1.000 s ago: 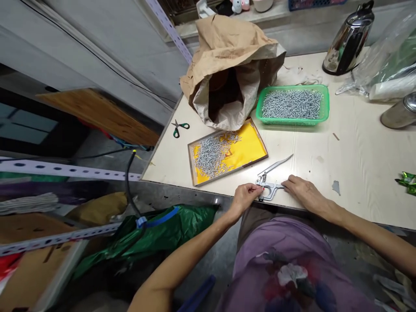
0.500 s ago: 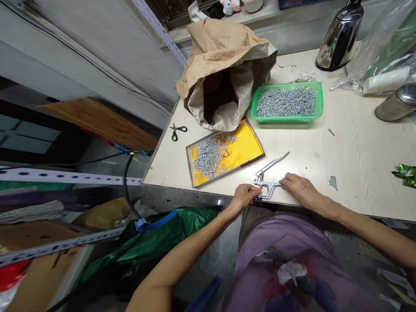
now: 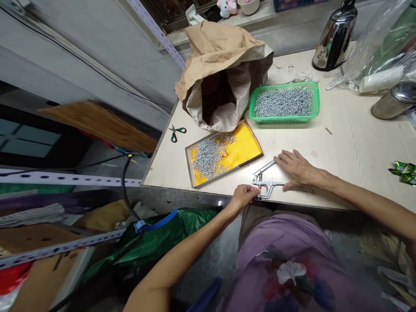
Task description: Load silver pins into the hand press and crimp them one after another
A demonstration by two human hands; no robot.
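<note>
A metal hand press tool (image 3: 268, 189) lies at the table's front edge, its upper lever raised at a slant. My left hand (image 3: 244, 196) pinches at the tool's jaw, beside a small red part; what is between the fingertips is too small to name. My right hand (image 3: 295, 168) is spread, its fingers on the end of the raised lever and its thumb near the lower handle. Behind the tool, a shallow box with a yellow bottom (image 3: 245, 145) holds many small metal pieces (image 3: 209, 158). Similar pieces fill a green basket (image 3: 284, 118).
A large open paper bag (image 3: 224, 52) stands behind the yellow box. Green-handled scissors (image 3: 177, 132) lie at the left. A steel kettle (image 3: 334, 39), clear plastic bags (image 3: 380, 56), a steel canister (image 3: 391, 102) and a green wrapper (image 3: 404, 173) are on the right.
My right hand has moved up from the lower handle to the raised lever, and its fingers have spread. My left hand stays at the jaw.
</note>
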